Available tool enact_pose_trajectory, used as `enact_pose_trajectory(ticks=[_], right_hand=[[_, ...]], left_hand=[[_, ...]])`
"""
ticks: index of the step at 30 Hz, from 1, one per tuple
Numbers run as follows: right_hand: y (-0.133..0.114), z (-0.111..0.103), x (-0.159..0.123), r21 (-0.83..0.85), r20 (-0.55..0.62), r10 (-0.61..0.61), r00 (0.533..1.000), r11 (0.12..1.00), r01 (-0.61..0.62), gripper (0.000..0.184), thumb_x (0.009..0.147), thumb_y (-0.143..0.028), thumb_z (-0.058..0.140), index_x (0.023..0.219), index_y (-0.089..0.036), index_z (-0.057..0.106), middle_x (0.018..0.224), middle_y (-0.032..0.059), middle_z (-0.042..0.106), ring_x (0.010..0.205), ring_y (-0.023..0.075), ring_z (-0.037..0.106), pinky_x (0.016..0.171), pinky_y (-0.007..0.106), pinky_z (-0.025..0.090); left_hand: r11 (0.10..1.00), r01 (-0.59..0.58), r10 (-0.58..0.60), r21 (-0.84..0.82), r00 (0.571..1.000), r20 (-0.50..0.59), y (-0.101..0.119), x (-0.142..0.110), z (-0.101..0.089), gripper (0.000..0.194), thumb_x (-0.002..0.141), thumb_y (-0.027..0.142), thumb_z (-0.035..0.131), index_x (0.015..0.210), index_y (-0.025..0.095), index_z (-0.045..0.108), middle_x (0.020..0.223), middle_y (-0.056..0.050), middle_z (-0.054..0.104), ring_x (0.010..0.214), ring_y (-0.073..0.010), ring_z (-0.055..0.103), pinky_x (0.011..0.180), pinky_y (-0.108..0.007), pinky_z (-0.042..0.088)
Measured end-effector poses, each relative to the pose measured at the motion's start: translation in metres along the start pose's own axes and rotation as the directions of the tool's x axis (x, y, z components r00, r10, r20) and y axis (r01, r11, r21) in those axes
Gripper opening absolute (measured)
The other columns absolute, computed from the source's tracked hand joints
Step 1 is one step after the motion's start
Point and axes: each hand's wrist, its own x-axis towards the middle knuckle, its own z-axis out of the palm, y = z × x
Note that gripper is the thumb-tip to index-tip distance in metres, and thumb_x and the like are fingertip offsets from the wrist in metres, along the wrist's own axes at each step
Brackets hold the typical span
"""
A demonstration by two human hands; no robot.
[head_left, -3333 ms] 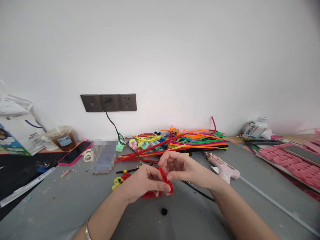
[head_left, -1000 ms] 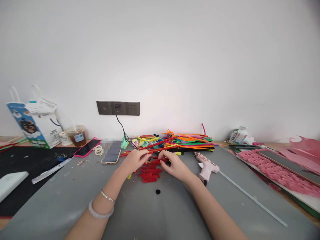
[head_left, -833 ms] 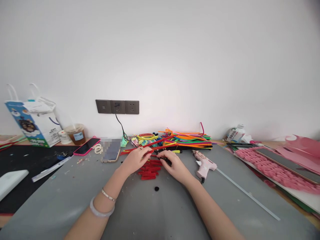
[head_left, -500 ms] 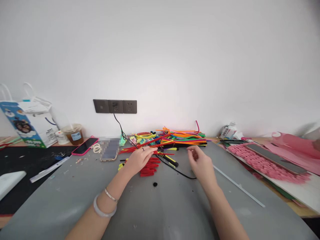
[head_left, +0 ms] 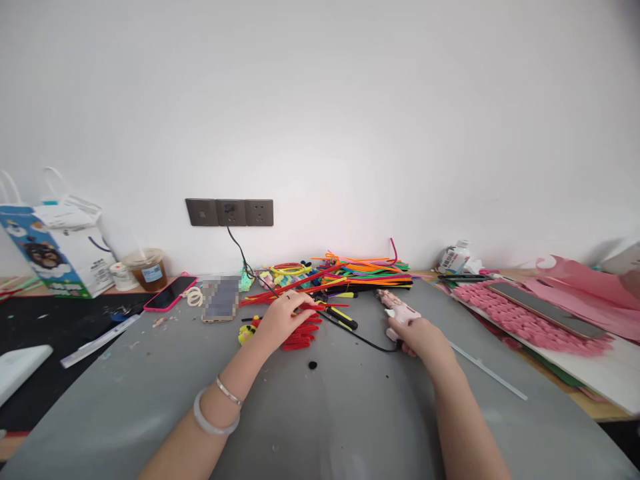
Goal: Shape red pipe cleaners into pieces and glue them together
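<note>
Just back from the middle of the surface (head_left: 345, 413), my left hand (head_left: 284, 319) still looks pinched on a red pipe cleaner (head_left: 319, 307), over the folded red pieces (head_left: 302, 335). Toward the right edge, my right hand (head_left: 425, 339), hovering empty 0.5 s ago, now wraps its grip round the glue gun (head_left: 404, 311); I judge both hands occupied, pipe cleaner and glue ready together.
</note>
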Motion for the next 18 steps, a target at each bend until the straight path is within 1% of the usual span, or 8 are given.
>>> enact_pose_trajectory(ticks=[3, 4, 6, 8, 11, 14, 16, 18], right_hand=[[0.006, -0.002, -0.010, 0.015, 0.081, 0.104, 0.991, 0.994, -0.105, 0.039, 0.075, -0.050, 0.056, 0.047, -0.022, 0.056, 0.042, 0.0094, 0.061, 0.046, 0.0266, 0.063, 0.050, 0.035, 0.044], [0.008, -0.002, -0.015, 0.042, 0.057, 0.127, 0.990, 0.991, -0.129, 0.038, 0.077, -0.051, 0.053, 0.052, -0.022, 0.057, 0.046, 0.0105, 0.064, 0.053, 0.0284, 0.066, 0.053, 0.036, 0.045], [0.009, 0.001, -0.027, 0.205, -0.077, 0.174, 0.982, 0.966, -0.155, 0.032, 0.077, -0.051, 0.053, 0.065, -0.021, 0.058, 0.056, 0.0111, 0.069, 0.066, 0.0312, 0.069, 0.058, 0.037, 0.048], [0.005, 0.006, -0.038, 0.501, -0.195, 0.170, 0.966, 0.864, -0.050, 0.027, 0.073, -0.048, 0.058, 0.077, -0.021, 0.055, 0.063, 0.0092, 0.071, 0.067, 0.0301, 0.070, 0.060, 0.037, 0.050], [-0.011, 0.011, -0.048, 0.770, -0.246, 0.060, 0.967, 0.618, 0.157, 0.021, 0.071, -0.040, 0.062, 0.074, -0.020, 0.054, 0.063, 0.0048, 0.068, 0.055, 0.0225, 0.065, 0.058, 0.034, 0.051], [-0.043, 0.010, -0.050, 0.789, -0.278, -0.133, 0.951, 0.534, 0.305, 0.016, 0.072, -0.028, 0.060, 0.060, -0.019, 0.055, 0.056, 0.0019, 0.061, 0.051, 0.0164, 0.059, 0.054, 0.029, 0.047], [-0.069, 0.009, -0.049, 0.809, -0.192, -0.299, 0.935, 0.492, 0.323, 0.019, 0.074, -0.028, 0.063, 0.060, -0.018, 0.056, 0.057, 0.0013, 0.060, 0.051, 0.0141, 0.056, 0.052, 0.027, 0.044], [-0.096, 0.011, -0.045, 0.866, -0.062, -0.417, 0.907, 0.429, 0.257, 0.024, 0.076, -0.035, 0.068, 0.064, -0.020, 0.053, 0.053, -0.0022, 0.055, 0.045, 0.0110, 0.048, 0.046, 0.025, 0.039]], left_hand=[[0.967, 0.086, -0.100, -0.240, 0.994, -0.047, 0.008, 0.002, 0.002, 0.015, 0.088, 0.031, 0.062, 0.093, 0.021, 0.071, 0.094, -0.006, 0.072, 0.086, -0.0197, 0.064, 0.076, -0.030, 0.050], [0.929, 0.137, -0.162, -0.344, 0.986, -0.047, 0.010, 0.003, 0.003, 0.017, 0.087, 0.033, 0.063, 0.094, 0.020, 0.071, 0.092, -0.006, 0.072, 0.081, -0.0186, 0.064, 0.069, -0.028, 0.049], [0.815, 0.240, -0.285, -0.528, 0.959, -0.003, 0.012, 0.005, 0.003, 0.023, 0.083, 0.037, 0.067, 0.096, 0.018, 0.070, 0.085, -0.005, 0.072, 0.069, -0.0155, 0.062, 0.058, -0.024, 0.045], [0.694, 0.305, -0.366, -0.652, 0.930, 0.046, 0.013, 0.007, 0.002, 0.028, 0.079, 0.040, 0.071, 0.095, 0.018, 0.066, 0.078, -0.004, 0.072, 0.057, -0.0111, 0.056, 0.052, -0.022, 0.041], [0.545, 0.337, -0.436, -0.767, 0.896, 0.084, 0.013, 0.008, 0.001, 0.030, 0.075, 0.040, 0.076, 0.087, 0.017, 0.060, 0.072, -0.001, 0.070, 0.053, -0.0071, 0.050, 0.051, -0.019, 0.041], [0.403, 0.365, -0.490, -0.839, 0.861, 0.140, 0.013, 0.009, 0.000, 0.032, 0.069, 0.036, 0.082, 0.085, 0.016, 0.062, 0.069, 0.001, 0.067, 0.060, -0.0073, 0.056, 0.058, -0.019, 0.047], [0.310, 0.390, -0.517, -0.867, 0.835, 0.191, 0.013, 0.009, 0.000, 0.035, 0.064, 0.032, 0.086, 0.086, 0.015, 0.065, 0.072, 0.000, 0.068, 0.064, -0.0076, 0.060, 0.064, -0.019, 0.051], [0.239, 0.404, -0.536, -0.883, 0.813, 0.228, 0.013, 0.010, 0.000, 0.038, 0.060, 0.030, 0.089, 0.086, 0.014, 0.066, 0.078, -0.003, 0.071, 0.065, -0.0074, 0.061, 0.066, -0.019, 0.052]])
